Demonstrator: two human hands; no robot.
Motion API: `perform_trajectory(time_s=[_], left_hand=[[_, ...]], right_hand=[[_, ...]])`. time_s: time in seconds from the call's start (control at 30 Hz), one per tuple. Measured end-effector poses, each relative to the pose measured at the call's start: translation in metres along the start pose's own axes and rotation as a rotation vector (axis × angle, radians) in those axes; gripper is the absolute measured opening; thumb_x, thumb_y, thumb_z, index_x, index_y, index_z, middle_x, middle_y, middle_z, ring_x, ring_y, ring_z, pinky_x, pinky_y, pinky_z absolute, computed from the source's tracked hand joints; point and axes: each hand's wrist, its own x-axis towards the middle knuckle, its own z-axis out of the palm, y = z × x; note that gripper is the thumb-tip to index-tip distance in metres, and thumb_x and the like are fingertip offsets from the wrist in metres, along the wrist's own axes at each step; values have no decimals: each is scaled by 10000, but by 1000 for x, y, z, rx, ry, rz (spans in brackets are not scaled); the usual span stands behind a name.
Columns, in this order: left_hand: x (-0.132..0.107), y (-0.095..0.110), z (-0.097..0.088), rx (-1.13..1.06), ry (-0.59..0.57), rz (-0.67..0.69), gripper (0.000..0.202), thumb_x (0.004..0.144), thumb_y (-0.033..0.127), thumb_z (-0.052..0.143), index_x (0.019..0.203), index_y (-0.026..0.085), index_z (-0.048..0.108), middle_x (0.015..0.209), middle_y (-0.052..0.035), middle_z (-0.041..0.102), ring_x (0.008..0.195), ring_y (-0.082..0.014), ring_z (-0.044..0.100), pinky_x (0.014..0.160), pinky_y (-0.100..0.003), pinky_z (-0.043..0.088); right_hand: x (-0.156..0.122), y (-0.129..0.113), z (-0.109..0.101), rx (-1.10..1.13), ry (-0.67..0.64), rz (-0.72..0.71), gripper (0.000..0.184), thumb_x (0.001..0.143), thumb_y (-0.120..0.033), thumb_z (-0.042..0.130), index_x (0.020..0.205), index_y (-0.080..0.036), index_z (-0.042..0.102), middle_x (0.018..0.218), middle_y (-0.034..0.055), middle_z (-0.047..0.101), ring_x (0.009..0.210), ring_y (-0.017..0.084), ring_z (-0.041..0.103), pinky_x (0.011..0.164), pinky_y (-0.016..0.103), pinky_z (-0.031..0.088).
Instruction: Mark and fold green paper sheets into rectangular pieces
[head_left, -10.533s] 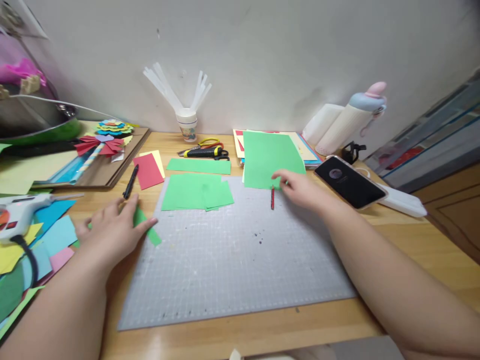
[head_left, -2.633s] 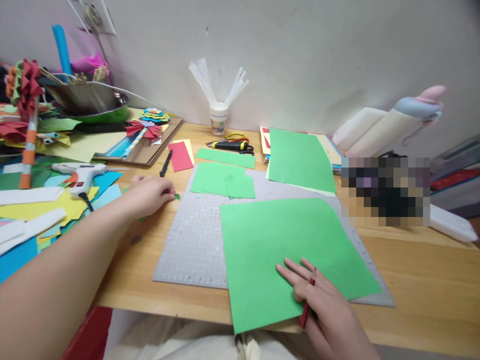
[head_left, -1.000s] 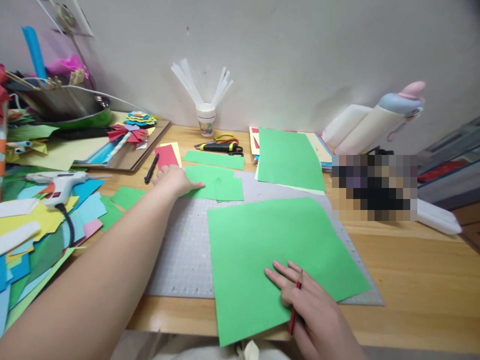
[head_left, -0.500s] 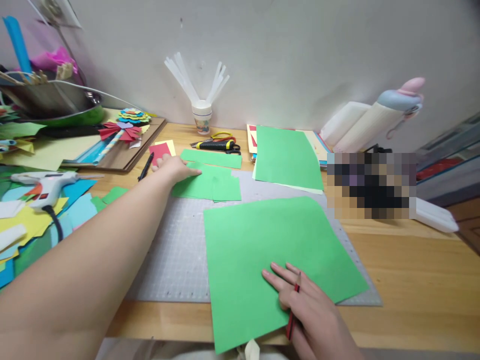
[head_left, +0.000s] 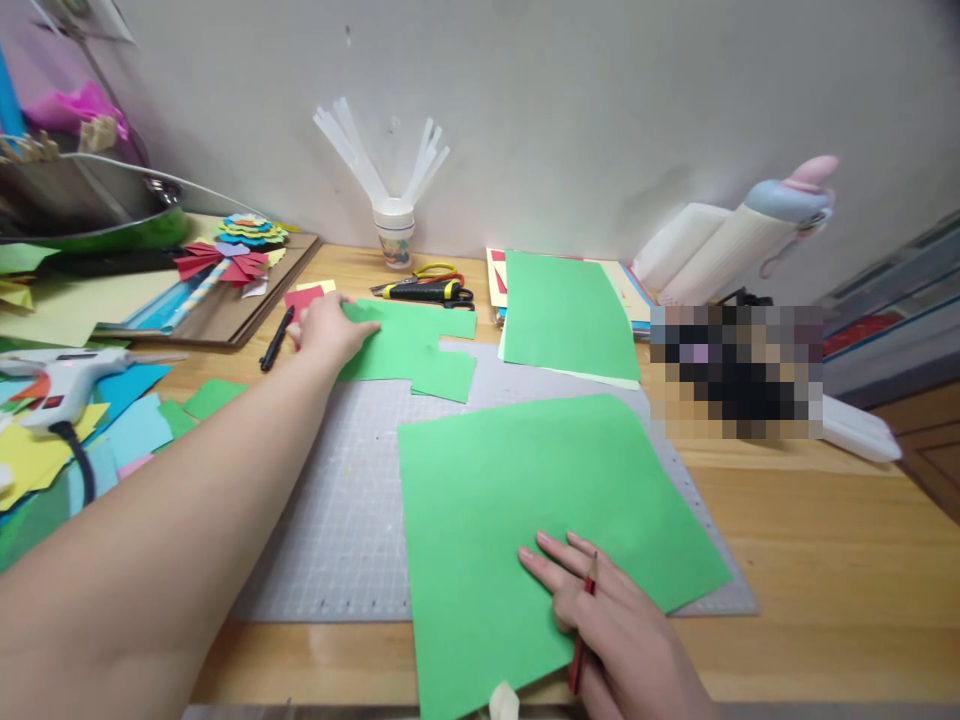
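At 11 o'clock, left hand (head_left: 334, 332) at full stretch, thumb splayed on green paper piece (head_left: 405, 345), can't tell if gripping; 5 o'clock, right hand (head_left: 611, 625) palm-down on green sheet (head_left: 487, 490), pinching pencil (head_left: 577, 662)

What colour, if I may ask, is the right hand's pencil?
The pencil is red and black, in the head view.
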Motion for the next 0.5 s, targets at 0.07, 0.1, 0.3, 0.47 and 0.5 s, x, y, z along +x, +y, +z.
perform_trajectory(time_s=[0.07,0.1,0.3,0.47,0.5], left_hand=[[-8,10,-4,64,82,47,521,879,452,577,1324,210,460,1460,-175,412,1390,-425,298,1081,-628,237],[-11,16,-4,80,81,94,495,882,469,568,1303,223,484,1461,-155,417,1394,-402,301,1097,-594,233],[-21,45,7,211,-263,316,372,841,474,671,1095,204,645,1225,-99,610,1154,-293,566,968,-476,467],[-23,48,12,213,-376,310,353,930,365,590,1233,186,573,1255,-93,595,1061,-224,617,885,-440,542],[-23,47,11,192,-383,304,349,930,367,589,1229,187,575,1254,-93,596,1061,-224,616,886,-439,541]], right_hand=[[0,0,0,-9,0,3,464,642,18,400,1017,-204,559,1180,80,722,1176,219,638,999,436,533],[0,1,0,-10,-6,5,485,642,15,401,1045,-199,564,1182,84,721,1175,222,639,997,436,535],[0,0,-1,27,1,9,509,632,4,401,1063,-204,575,1185,92,719,1172,235,641,997,443,534],[-3,0,2,30,-5,22,470,635,10,396,1013,-214,562,1207,82,709,1196,233,625,1009,452,527],[-3,1,3,27,-9,23,482,633,14,393,1024,-214,561,1207,80,710,1199,231,623,1014,457,523]])
